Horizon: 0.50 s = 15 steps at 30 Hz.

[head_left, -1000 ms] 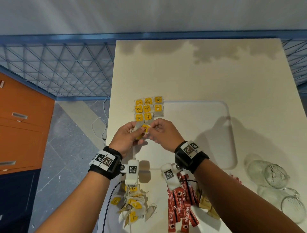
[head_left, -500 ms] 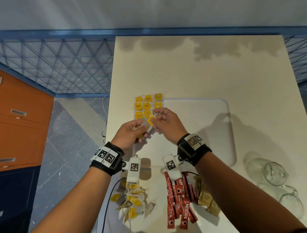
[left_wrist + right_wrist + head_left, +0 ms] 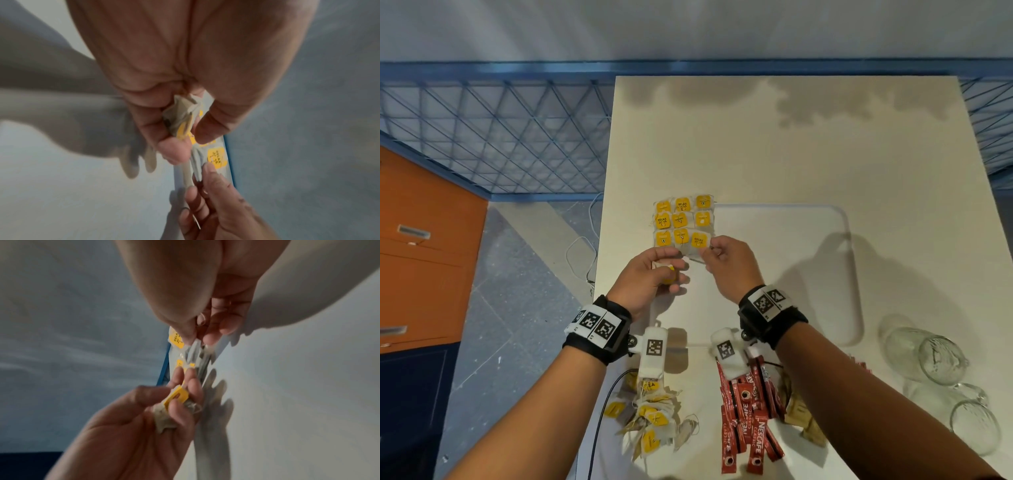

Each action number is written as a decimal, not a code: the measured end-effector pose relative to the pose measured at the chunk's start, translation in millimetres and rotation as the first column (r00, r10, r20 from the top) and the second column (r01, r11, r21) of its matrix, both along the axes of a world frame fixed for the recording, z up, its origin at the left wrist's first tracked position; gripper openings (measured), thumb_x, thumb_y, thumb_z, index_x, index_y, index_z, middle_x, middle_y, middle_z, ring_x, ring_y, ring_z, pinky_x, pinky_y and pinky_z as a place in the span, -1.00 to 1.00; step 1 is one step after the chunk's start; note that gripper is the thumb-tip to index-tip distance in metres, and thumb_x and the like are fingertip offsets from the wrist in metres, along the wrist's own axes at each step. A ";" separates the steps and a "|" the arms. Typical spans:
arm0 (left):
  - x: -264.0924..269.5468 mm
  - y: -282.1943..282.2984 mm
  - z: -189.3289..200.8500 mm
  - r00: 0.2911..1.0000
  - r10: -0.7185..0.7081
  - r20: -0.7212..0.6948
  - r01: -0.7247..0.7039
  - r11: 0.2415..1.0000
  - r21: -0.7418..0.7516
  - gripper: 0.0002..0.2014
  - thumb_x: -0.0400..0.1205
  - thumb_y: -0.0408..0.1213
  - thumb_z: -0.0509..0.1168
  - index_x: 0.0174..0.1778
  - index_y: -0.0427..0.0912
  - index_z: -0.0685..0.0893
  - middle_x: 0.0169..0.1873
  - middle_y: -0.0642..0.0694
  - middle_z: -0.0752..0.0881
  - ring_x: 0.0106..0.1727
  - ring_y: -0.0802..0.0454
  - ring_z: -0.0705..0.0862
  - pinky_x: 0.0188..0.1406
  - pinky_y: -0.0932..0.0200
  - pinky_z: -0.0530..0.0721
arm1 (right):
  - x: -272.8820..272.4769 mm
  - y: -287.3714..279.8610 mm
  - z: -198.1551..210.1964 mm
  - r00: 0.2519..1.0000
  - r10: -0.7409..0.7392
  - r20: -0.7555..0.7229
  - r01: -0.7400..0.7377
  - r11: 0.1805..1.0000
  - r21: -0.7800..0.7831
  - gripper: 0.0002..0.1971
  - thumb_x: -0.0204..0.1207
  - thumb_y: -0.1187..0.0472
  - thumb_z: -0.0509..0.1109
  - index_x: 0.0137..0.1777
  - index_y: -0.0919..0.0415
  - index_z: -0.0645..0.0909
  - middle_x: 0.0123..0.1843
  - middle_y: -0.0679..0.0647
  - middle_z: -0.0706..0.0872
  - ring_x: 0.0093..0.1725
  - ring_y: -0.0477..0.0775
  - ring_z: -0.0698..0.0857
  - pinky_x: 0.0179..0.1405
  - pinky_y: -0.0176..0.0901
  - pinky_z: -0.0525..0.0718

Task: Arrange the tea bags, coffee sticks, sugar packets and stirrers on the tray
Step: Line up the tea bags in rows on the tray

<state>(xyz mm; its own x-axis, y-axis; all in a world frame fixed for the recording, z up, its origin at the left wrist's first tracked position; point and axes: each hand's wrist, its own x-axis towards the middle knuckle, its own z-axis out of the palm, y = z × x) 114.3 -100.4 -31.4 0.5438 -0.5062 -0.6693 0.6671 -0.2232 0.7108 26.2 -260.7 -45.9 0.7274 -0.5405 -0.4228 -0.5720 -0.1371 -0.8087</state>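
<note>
Where a second ago both hands met over one tea bag, the right hand (image 3: pixel 726 263) now sets it (image 3: pixel 698 241) at the grid's five-o'clock corner on the tray (image 3: pixel 846 274), its grip pinched on the bag. In the left-wrist view, the left hand (image 3: pixel 174 123) clasps spare tea bags (image 3: pixel 183 116). The right-wrist view confirms both; the third row looks complete.

My curled left hand (image 3: pixel 650 274) hides most of the crumpled yellow-tagged paper tea bags (image 3: pixel 667 274) it holds, so I can't count them, both wrist views are blurred, and my right forearm covers part of the tan paper sugar packets (image 3: pixel 799 409).
</note>
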 end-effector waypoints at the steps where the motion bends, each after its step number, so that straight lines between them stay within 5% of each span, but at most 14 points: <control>1: 0.6 0.9 -0.8 1.000 0.015 -0.019 -0.015 1.000 -0.012 -0.59 0.59 -0.75 0.22 0.34 -0.42 0.59 0.05 -0.38 0.76 -0.03 -0.33 0.76 -0.03 -0.15 0.85 | 2.0 -5.7 -1.4 1.000 0.011 -0.023 -0.012 0.998 -0.062 -0.90 0.61 -0.03 0.42 -0.12 -0.11 0.72 -0.24 -0.11 0.80 -0.20 0.05 0.80 -0.04 0.10 0.79; 9: -1.9 4.7 -3.9 0.984 0.104 -0.142 -0.118 0.988 -0.095 -0.46 0.56 -0.86 0.13 0.43 -0.39 0.48 0.05 -0.41 0.73 0.07 -0.37 0.71 0.21 -0.29 0.70 | 12.7 -24.5 -9.9 0.992 0.081 -0.097 -0.102 0.966 -0.236 -0.83 0.64 -0.02 0.45 0.01 0.03 0.81 -0.07 -0.05 0.85 -0.03 0.08 0.79 0.10 0.13 0.76; 15: -3.6 5.6 -3.1 0.994 0.061 -0.088 -0.069 0.994 -0.087 -0.70 0.73 -0.64 0.16 0.37 -0.45 0.55 0.20 -0.46 0.74 0.23 -0.42 0.73 0.20 -0.27 0.75 | 17.1 -20.6 -9.6 0.985 0.062 -0.163 -0.105 0.957 -0.271 -0.86 0.62 -0.12 0.42 -0.10 -0.12 0.61 -0.16 -0.14 0.75 -0.07 0.08 0.76 0.01 0.12 0.77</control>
<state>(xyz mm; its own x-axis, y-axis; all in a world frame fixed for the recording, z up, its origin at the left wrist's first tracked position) 110.8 -94.8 -34.5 0.5208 -0.5315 -0.6680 0.7366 -0.1157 0.6663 43.4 -281.3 -55.5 0.7139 -0.5924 -0.3733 -0.6617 -0.3964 -0.6364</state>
